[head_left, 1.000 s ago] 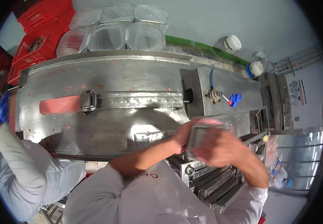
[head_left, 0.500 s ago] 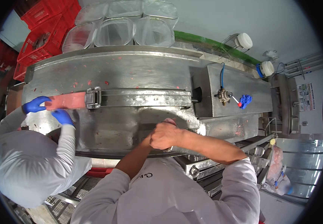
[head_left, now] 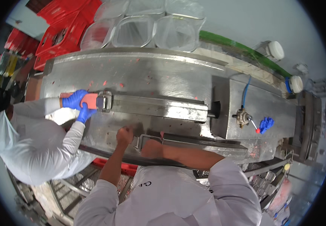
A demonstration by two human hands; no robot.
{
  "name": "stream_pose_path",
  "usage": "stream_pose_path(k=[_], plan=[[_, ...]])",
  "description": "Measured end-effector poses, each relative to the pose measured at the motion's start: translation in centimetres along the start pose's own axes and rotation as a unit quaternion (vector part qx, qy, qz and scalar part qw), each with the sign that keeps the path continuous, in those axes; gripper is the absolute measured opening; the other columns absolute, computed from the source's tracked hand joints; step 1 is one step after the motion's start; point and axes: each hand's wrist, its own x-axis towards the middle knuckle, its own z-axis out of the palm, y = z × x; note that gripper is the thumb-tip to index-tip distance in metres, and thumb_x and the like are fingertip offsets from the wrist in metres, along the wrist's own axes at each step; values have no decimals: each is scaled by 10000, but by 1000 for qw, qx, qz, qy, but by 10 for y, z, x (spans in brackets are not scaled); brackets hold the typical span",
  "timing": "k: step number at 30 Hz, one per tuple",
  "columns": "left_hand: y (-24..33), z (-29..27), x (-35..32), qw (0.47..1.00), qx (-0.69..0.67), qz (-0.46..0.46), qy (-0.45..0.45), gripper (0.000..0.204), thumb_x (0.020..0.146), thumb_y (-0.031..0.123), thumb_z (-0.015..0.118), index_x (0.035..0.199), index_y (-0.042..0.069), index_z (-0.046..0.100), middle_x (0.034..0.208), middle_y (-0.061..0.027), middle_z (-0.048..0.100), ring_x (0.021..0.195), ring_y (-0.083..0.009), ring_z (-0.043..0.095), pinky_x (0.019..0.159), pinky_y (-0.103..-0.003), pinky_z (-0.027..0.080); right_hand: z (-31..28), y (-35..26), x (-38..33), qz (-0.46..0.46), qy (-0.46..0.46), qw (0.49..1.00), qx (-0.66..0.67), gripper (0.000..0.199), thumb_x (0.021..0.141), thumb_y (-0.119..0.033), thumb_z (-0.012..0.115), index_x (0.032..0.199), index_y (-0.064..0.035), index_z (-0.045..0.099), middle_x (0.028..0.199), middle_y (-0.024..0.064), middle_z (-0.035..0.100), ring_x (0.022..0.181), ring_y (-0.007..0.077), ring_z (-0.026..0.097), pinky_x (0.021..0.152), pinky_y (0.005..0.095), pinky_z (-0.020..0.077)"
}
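My left hand (head_left: 125, 135) is closed in a fist at the left end of a small metal frame (head_left: 135, 141) near the table's front edge; what its fingers hold, if anything, is hidden. My right hand (head_left: 152, 148), smeared by motion, is over the same frame, and its fingers do not show clearly. A long narrow metal mould (head_left: 223, 150) runs off to the right behind my right forearm. A bit of pink meat (head_left: 162, 134) shows at its left end.
At the left, a co-worker's blue-gloved hands (head_left: 80, 103) hold a pink meat block (head_left: 90, 101) against a longer metal mould (head_left: 151, 107). A machine housing (head_left: 261, 107) with a red-knobbed lever (head_left: 257, 130) stands right. Lined tubs (head_left: 132, 32) and red crates (head_left: 63, 34) stand behind.
My hands, together before, are now apart, the left one further left. The co-worker's hands have moved right along the meat toward the longer mould. The whole view has shifted.
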Motion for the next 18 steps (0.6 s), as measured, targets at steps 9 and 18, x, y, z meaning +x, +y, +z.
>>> stream_pose_path(k=[9,18], plan=[[-8,-12,-1,972,32,179,147,357,1000,315,590,1083,-26,657,1053,-248,670,1043,-439,641,884,-522,513,68,-23,27,-26,-11,992,124,215,857,-270,661,836,-80,759,861,151,736,845,351,725,731,492,569],[29,-152,102,974,1,-45,224,444,1026,283,530,1367,0,563,1109,-261,704,1077,-439,654,963,-504,506,-15,126,-43,303,347,883,-84,1032,707,-531,820,1493,-24,384,1513,256,376,1433,427,339,1150,645,253]])
